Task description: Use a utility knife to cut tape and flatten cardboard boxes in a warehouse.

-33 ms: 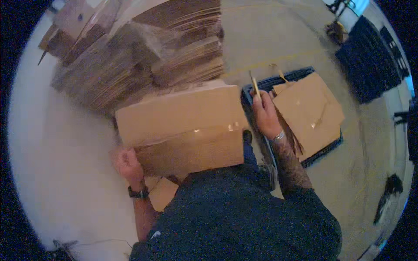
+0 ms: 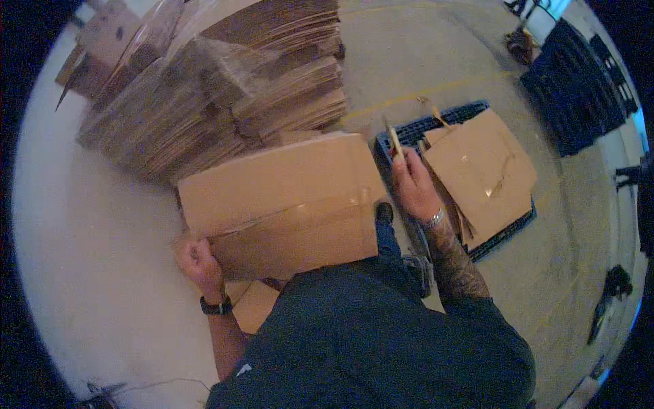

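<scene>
A cardboard box with clear tape along its middle lies across in front of me. My left hand has its fingers curled around the box's lower-left corner. My right hand is closed on a slim, pale yellow tool, possibly a cutter, which points upward just right of the box. The hand is over the left side of a dark plastic pallet or container, which holds loose flattened cardboard sheets. More cardboard shows below the box, partly hidden by my body.
Tall stacks of flattened cardboard, partly under plastic wrap, fill the back left. Stacked dark pallets stand at the upper right. A dark object lies at the right. Thin cables run at the lower left. A yellow line marks the floor.
The view has shifted slightly. My left hand and the box's left part sit a little lower in the picture; both hands keep their holds.
</scene>
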A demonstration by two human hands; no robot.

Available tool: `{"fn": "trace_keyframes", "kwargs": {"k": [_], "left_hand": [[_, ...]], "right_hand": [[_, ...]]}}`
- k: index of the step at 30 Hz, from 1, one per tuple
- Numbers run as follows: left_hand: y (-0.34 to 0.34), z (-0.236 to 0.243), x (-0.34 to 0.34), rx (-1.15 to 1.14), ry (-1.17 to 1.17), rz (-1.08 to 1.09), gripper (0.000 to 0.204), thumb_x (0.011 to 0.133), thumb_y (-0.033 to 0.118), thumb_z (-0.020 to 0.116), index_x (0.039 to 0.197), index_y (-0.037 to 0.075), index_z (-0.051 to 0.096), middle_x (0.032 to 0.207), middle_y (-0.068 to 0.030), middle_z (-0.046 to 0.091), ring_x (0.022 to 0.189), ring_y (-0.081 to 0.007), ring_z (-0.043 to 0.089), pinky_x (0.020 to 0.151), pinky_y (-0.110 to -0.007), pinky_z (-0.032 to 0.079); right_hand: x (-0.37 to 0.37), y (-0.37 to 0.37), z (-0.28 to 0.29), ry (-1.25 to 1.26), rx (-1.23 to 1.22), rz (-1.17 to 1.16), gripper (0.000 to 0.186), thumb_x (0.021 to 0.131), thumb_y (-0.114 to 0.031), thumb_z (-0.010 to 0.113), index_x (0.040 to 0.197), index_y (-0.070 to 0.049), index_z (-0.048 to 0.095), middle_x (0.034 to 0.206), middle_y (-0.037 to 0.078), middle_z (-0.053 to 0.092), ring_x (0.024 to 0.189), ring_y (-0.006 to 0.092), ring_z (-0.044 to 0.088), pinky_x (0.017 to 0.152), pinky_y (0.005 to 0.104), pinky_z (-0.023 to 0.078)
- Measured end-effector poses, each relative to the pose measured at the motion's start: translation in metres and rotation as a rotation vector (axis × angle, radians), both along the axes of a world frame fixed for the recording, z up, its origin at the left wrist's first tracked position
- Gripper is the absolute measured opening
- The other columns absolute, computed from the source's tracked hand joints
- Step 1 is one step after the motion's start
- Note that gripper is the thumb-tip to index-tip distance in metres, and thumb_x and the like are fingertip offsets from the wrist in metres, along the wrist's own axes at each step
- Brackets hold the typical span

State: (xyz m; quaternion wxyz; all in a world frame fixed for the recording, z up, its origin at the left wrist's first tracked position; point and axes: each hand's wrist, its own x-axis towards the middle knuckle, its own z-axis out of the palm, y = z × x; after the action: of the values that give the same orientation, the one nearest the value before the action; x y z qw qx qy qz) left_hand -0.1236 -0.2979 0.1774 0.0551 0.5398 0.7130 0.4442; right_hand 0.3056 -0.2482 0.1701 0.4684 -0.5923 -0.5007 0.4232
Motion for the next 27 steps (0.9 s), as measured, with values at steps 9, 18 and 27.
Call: {"fn": "trace_keyframes", "kwargs": {"k": [9,18,27], "left_hand": [[-0.014,-0.006,0.018,-0.154,-0.154,0.051,0.021,0.089,0.014,0.059,0.077,-0.003,0.06,0.07,-0.006,0.057,0.067,-0.0169,0.047,0.064,-0.035,0.041],[-0.019,-0.014,0.016,-0.077,-0.112,0.04,0.023,0.089,0.014,0.059,0.071,0.0,0.057,0.069,-0.0015,0.054,0.067,-0.0135,0.046,0.062,-0.032,0.039],[-0.023,-0.022,-0.001,-0.092,0.228,0.025,0.021,0.09,0.018,0.059,0.08,0.0,0.061,0.077,-0.0096,0.059,0.073,-0.0217,0.051,0.065,-0.038,0.041]], "right_hand": [[0.014,-0.069,-0.021,-0.138,-0.102,0.115,0.031,0.099,-0.03,0.05,0.106,-0.001,0.06,0.077,0.018,0.063,0.07,0.0346,0.061,0.063,0.0413,0.046],[0.014,-0.08,-0.015,-0.249,-0.007,0.089,0.028,0.098,-0.028,0.051,0.107,-0.003,0.06,0.076,0.02,0.063,0.07,0.0386,0.064,0.061,0.0446,0.048],[0.013,-0.072,-0.012,-0.296,-0.025,0.082,0.031,0.098,-0.031,0.052,0.11,-0.004,0.061,0.076,0.02,0.064,0.069,0.0395,0.063,0.061,0.0452,0.048]]}}
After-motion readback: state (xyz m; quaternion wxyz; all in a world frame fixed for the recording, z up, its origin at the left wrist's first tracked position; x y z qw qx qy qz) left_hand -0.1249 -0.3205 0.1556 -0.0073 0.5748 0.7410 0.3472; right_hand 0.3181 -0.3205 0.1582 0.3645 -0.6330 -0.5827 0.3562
